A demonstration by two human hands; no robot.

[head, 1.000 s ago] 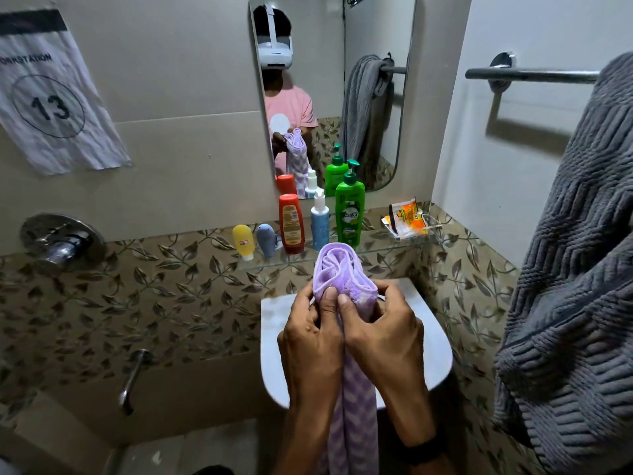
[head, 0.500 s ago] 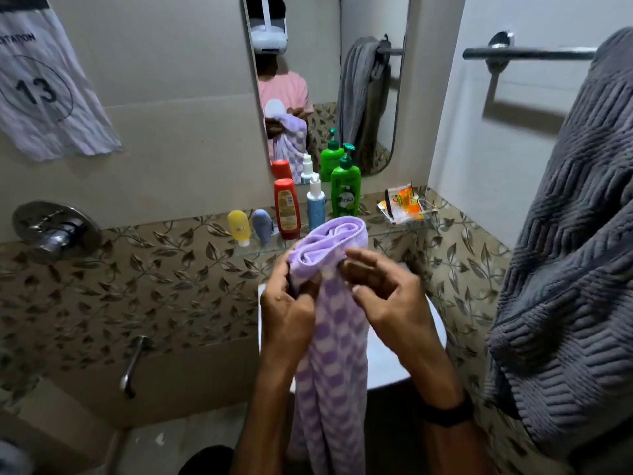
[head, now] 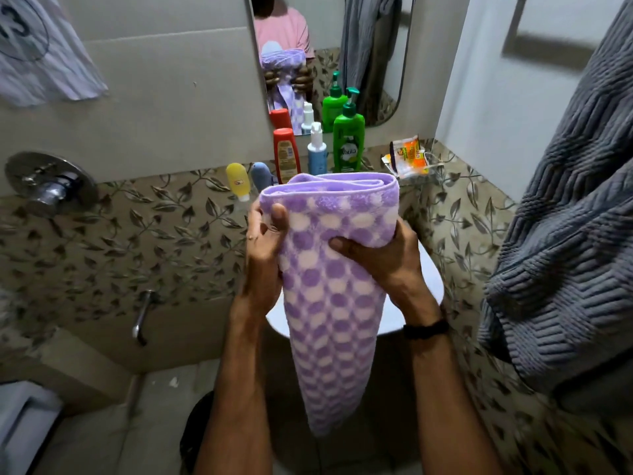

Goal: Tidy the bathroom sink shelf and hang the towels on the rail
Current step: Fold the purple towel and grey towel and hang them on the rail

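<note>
I hold a purple-and-white checked towel [head: 334, 303] folded over, its fold on top and the rest hanging down in front of the white sink [head: 430, 289]. My left hand [head: 265, 234] grips its left edge and my right hand [head: 380, 252] grips its right side. Behind it the glass shelf [head: 435, 178] carries a yellow bottle [head: 238, 181], a blue-grey bottle [head: 261, 174], a red bottle [head: 286, 154], a white-and-blue spray bottle [head: 317, 149], a green pump bottle [head: 348, 138] and an orange packet [head: 407, 157]. A grey towel [head: 568, 234] hangs at the right; the rail is out of frame.
A mirror [head: 329, 46] hangs above the shelf on the tiled wall. A chrome shower valve [head: 51, 183] and a tap spout [head: 142, 315] are on the left wall. A paper sign [head: 37, 53] hangs at the upper left.
My hands have raised the purple towel and spread its folded top wider, so it now covers part of the shelf. The camera has tilted down and the rail has left the view.
</note>
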